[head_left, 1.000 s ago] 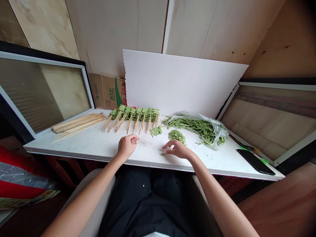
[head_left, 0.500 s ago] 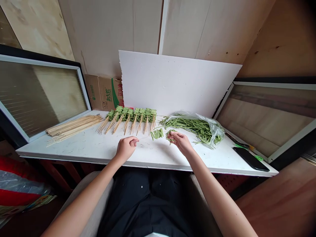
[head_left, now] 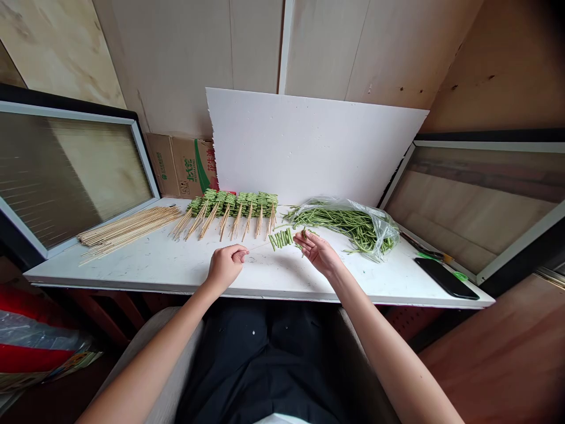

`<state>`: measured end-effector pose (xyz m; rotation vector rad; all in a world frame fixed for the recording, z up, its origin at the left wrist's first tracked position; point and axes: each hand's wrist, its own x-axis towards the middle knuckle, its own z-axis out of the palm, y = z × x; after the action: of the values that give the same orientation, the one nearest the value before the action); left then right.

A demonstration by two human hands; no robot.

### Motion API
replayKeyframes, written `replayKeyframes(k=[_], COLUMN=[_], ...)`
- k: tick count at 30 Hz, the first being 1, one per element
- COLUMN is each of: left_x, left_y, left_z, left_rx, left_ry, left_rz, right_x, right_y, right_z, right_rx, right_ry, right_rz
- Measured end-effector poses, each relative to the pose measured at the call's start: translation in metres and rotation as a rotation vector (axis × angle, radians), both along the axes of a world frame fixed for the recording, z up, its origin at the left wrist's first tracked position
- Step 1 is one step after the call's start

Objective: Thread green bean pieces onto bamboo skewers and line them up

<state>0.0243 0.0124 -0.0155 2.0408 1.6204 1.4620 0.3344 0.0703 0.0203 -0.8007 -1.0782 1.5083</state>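
My left hand [head_left: 226,266] is closed around the bare end of a thin wooden skewer [head_left: 258,247], which points to the right above the table. Several short cut pieces of green bean [head_left: 281,238] are threaded side by side on its far part. Just right of them, my right hand [head_left: 318,250] is closed with a piece of green bean [head_left: 304,233] at its fingertips, near the skewer's tip. Part of that piece is hidden by the fingers. Behind the hands lies a heap of long green beans [head_left: 344,224] in a clear plastic bag [head_left: 385,227].
Finished bean skewers [head_left: 238,203] are stacked in a row at the back of the white table [head_left: 145,268], sticks forward. Bare skewers [head_left: 128,231] lie in a pile at left. A black phone [head_left: 445,278] rests by the right edge. A white board [head_left: 309,147] and cardboard box [head_left: 176,165] stand behind.
The right hand has turned slightly, showing more of its palm, and stays by the skewer's tip. My left hand keeps its grip in the same place. The whole view has shifted slightly.
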Motion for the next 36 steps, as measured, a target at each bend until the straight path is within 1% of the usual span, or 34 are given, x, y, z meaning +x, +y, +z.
replayKeyframes(k=[8, 15, 21, 28, 33, 36], left_x=[0.0, -0.001, -0.001, -0.001, -0.002, 0.001], left_y=[0.0, -0.001, -0.001, 0.0, 0.001, 0.0], left_z=[-0.001, 0.001, 0.002, -0.001, -0.002, -0.002], left_rx=[-0.015, -0.036, -0.039, -0.029, -0.033, -0.032], left_ry=[-0.004, 0.005, 0.019, 0.028, 0.025, 0.017], left_rz=[-0.007, 0.011, 0.042, 0.078, 0.084, 0.066], right_x=[0.0, 0.002, -0.002, -0.013, -0.019, -0.026], right_y=[0.001, 0.002, -0.002, -0.01, -0.015, -0.018], right_z=[-0.001, -0.002, -0.002, 0.0, -0.001, -0.003], right_rx=[0.031, 0.033, 0.078, 0.104, 0.141, 0.173], right_ry=[-0.022, -0.039, -0.063, -0.083, -0.072, -0.081], right_rz=[-0.006, -0.019, -0.075, -0.16, -0.205, -0.231])
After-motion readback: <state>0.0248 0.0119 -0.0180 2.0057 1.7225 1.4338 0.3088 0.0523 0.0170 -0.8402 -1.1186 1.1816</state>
